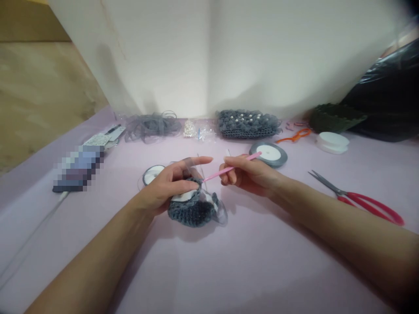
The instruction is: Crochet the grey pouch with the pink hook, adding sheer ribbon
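Near the middle of the table, my left hand (173, 181) grips a dark grey crochet piece (190, 213), thumb on top and index finger stretched out to the right. Sheer grey ribbon (223, 213) hangs at the piece's right side. Between the thumb and fingers of my right hand (245, 172) is a pink crochet hook (220, 173), its tip at the upper edge of the crochet. Close by the left index finger, a thin needle-like rod (204, 179) stands near the work. What joins it to the piece I cannot make out.
Red-handled scissors (342, 192) lie at right, below a white spool (333, 142). A grey ribbon spool (269, 153) sits beyond my right hand. Along the back are a beaded grey crochet piece (248, 125), pearl beads (189, 130) and loose ribbon (152, 126). A phone (80, 168) with a cable lies left.
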Demonstrator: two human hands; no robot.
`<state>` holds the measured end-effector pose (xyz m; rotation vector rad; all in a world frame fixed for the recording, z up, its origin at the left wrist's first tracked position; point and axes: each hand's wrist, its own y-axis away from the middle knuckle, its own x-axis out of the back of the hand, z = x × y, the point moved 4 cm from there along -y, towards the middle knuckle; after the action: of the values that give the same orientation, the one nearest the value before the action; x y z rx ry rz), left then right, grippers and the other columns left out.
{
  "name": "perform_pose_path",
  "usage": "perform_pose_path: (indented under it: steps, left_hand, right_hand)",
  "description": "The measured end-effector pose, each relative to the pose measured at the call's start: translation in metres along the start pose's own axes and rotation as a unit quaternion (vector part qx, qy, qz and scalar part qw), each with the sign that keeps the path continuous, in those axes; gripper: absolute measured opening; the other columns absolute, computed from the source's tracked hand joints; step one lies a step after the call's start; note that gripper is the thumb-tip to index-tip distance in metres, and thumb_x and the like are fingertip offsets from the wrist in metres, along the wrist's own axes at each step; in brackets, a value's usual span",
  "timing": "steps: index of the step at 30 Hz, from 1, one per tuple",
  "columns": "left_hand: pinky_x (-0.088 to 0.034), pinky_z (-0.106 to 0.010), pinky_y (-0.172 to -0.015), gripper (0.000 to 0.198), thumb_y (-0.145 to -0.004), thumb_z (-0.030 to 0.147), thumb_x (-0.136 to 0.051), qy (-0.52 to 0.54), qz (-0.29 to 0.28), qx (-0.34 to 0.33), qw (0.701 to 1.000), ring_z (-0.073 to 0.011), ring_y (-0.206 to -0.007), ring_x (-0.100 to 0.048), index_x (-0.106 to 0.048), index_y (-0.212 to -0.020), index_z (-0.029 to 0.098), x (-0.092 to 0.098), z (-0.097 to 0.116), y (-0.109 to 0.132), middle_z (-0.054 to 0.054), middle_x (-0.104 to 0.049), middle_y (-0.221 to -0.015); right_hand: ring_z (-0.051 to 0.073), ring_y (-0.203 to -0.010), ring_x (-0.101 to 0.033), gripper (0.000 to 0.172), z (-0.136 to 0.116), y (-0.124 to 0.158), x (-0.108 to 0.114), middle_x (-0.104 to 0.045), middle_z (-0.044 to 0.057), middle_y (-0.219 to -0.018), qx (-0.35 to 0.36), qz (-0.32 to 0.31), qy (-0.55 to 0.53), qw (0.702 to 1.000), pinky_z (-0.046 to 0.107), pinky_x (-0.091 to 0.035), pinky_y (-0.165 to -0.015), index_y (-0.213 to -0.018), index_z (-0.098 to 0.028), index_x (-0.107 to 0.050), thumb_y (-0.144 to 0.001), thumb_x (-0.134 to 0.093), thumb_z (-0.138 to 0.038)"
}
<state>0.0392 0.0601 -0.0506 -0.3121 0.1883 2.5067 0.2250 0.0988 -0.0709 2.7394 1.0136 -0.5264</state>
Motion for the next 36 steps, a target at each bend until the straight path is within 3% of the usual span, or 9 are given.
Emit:
perform_pose_path:
  steps: [8, 25, 32, 36]
  left_hand:
    - [-0.042, -0.018, -0.056, 0.054, -0.08, 0.018, -0.068, -0.002, 0.015, 0.003, 1.0, -0.0092, -0.066, -0.058, -0.058, -0.133, 0.026, 0.002, -0.002, 0.001, -0.001, -0.063, -0.085]
    - [-0.045, -0.018, -0.061, 0.052, -0.082, 0.015, -0.067, 0.025, -0.006, 0.002, 1.0, -0.0102, -0.07, -0.062, -0.058, -0.132, 0.026, -0.001, -0.002, 0.002, -0.001, -0.066, -0.087]
    - [-0.044, -0.019, -0.062, 0.052, -0.081, 0.021, -0.07, -0.01, -0.018, 0.007, 1.0, -0.011, -0.072, -0.061, -0.059, -0.132, 0.027, -0.004, -0.001, 0.002, -0.002, -0.066, -0.088]
    - [-0.041, -0.018, -0.059, 0.051, -0.081, 0.021, -0.071, -0.011, -0.015, 0.002, 1.0, -0.0088, -0.068, -0.058, -0.06, -0.13, 0.027, -0.006, -0.001, 0.002, -0.001, -0.064, -0.085]
  right_hand:
    - [0.011, -0.066, -0.058, 0.037, -0.012, 0.005, 0.0, -0.065, 0.004, -0.065, 0.033, -0.017, 0.08, 0.996, 0.022, -0.045, -0.063, -0.055, -0.014, -0.071, -0.086, -0.067, -0.035]
    - [0.012, -0.069, -0.058, 0.034, -0.01, 0.005, -0.003, -0.067, 0.005, -0.071, 0.027, -0.057, 0.065, 0.996, 0.023, -0.046, -0.066, -0.062, -0.015, -0.073, -0.086, -0.068, -0.037]
    - [0.013, -0.073, -0.06, 0.034, -0.003, 0.006, -0.012, -0.067, 0.006, -0.073, 0.017, -0.105, 0.029, 0.994, 0.025, -0.047, -0.073, -0.064, -0.014, -0.074, -0.089, -0.065, -0.035]
    - [0.012, -0.07, -0.059, 0.035, 0.006, 0.006, -0.018, -0.067, 0.005, -0.073, -0.012, -0.078, -0.057, 0.995, 0.024, -0.048, -0.071, -0.061, -0.014, -0.071, -0.086, -0.068, -0.039]
